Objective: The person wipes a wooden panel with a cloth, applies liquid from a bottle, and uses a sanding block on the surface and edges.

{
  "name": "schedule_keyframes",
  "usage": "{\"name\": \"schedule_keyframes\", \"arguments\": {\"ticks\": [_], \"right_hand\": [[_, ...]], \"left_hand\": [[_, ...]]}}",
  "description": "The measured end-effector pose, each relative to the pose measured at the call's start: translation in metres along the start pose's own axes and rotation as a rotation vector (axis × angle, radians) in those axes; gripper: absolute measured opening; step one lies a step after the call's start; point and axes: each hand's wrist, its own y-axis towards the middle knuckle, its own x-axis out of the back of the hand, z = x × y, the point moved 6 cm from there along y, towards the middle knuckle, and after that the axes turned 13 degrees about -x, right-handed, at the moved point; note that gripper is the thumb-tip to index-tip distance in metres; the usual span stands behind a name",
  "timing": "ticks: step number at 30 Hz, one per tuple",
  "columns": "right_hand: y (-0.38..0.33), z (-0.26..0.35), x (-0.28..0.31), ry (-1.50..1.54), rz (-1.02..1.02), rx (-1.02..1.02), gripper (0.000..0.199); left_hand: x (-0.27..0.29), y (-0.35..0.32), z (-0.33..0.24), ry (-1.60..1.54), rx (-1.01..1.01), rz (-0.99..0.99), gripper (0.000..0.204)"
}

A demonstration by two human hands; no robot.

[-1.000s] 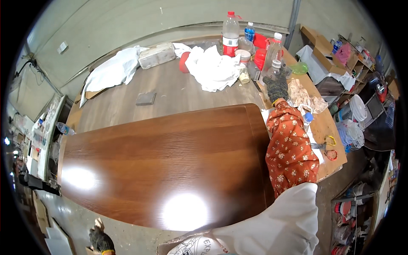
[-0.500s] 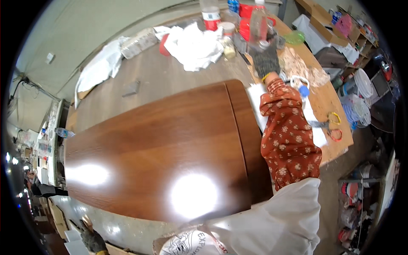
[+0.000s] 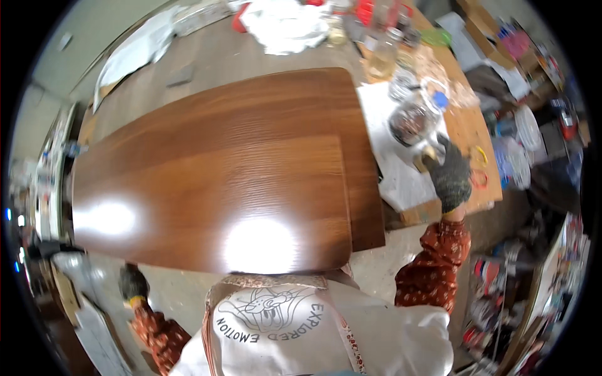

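right hand (image 3: 453, 177) extends forward, left hand (image 3: 133, 283) out sideways.

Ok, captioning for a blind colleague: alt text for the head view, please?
A person's gloved right grip is near a blue-capped bottle, right of a glossy brown board; the gloved left grip is by the board's lower left edge.

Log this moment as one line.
left hand: near edge of brown panel | right hand: at white sheet, near clear container | both grips: unclear
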Motion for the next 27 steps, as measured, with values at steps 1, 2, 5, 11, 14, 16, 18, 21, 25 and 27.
{"name": "schedule_keyframes", "arguments": {"ticks": [1,2,5,11,14,16,18,21,25,27], "right_hand": [[0.001,-0.007,-0.022,-0.063,-0.007,0.079,0.054],[0.006,-0.023,-0.041,-0.112,0.205,-0.043,0.061],[-0.03,-0.045,-0.05,0.066,0.017,-0.038,0.069],[-0.031,0.026,0.028,0.157,-0.098,0.032,0.064],[-0.037,0.156,0.07,0.343,0.131,0.338,0.063],[-0.063,0.244,0.056,0.288,0.488,0.729,0.062],[-0.121,0.328,0.038,0.741,0.554,0.583,0.067],[-0.171,0.433,0.006,0.474,0.668,0.844,0.065],[-0.224,0.534,-0.058,0.479,0.703,1.255,0.062],[-0.233,0.565,-0.097,0.304,0.685,1.238,0.06]], "left_hand": [[-0.035,0.0,0.034,0.04,-0.057,-0.021,0.029],[-0.046,0.002,0.038,0.044,-0.155,-0.079,0.026],[-0.024,0.006,0.033,-0.098,-0.118,-0.125,0.027],[0.038,-0.01,0.011,-0.335,0.162,0.226,0.038],[0.027,-0.033,0.021,-0.374,0.163,0.27,0.037],[-0.013,-0.032,0.033,-0.36,0.079,0.164,0.029],[-0.037,-0.027,0.036,-0.387,-0.018,0.097,0.025],[-0.073,-0.015,0.045,-0.414,-0.109,0.004,0.028],[-0.139,-0.04,0.067,-0.462,-0.021,0.059,0.024],[-0.169,-0.054,0.076,-0.458,-0.013,0.029,0.026]]}}
